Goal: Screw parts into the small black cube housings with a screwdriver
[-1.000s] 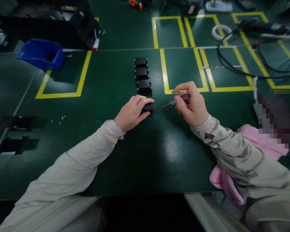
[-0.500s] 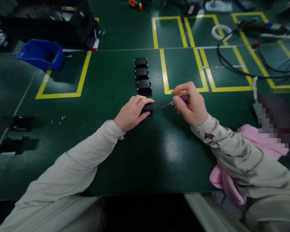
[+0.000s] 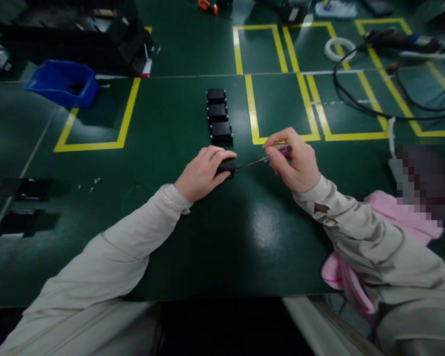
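Observation:
My left hand (image 3: 203,173) is closed around a small black box (image 3: 227,165) on the green table, its fingers covering much of it. In my right hand (image 3: 292,160) is a screwdriver (image 3: 284,150) with a purplish see-through handle, gripped between thumb and fingers. Its thin shaft slants down to the left, and the tip is at the right side of the box; whether it sits in a screw is too small to tell. Just beyond stand three similar black boxes (image 3: 221,130) in a row, with shiny screws along their sides.
Several loose screws (image 3: 92,189) lie at the left, near dark flat parts (image 3: 18,222). A blue bin (image 3: 63,84) stands at the back left. Tape roll (image 3: 339,50) and black cable (image 3: 352,99) are at the right, pink cloth (image 3: 404,217) by my right sleeve.
My right hand has shifted its fingers slightly on the screwdriver handle. My left hand and the black box have stayed in place.

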Demonstrator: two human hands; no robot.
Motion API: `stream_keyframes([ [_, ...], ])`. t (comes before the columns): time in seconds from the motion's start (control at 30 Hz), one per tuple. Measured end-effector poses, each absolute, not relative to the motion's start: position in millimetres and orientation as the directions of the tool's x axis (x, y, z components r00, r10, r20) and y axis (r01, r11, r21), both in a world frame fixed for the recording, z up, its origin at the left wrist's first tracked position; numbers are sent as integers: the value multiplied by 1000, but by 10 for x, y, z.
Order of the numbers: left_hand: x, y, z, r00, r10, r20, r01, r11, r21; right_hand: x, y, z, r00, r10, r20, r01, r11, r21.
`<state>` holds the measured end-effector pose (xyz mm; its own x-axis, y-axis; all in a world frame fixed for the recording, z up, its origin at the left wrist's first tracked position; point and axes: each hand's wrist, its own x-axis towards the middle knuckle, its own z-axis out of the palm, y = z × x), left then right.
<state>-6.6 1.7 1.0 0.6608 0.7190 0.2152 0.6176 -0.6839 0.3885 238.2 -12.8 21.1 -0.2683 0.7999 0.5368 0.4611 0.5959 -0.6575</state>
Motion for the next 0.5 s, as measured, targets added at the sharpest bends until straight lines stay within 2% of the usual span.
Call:
stream_keyframes([
  [0.5,-66,15,7,661,719,217,617,-684,388,2384,-124,203,-265,792,549,465,604,-647],
])
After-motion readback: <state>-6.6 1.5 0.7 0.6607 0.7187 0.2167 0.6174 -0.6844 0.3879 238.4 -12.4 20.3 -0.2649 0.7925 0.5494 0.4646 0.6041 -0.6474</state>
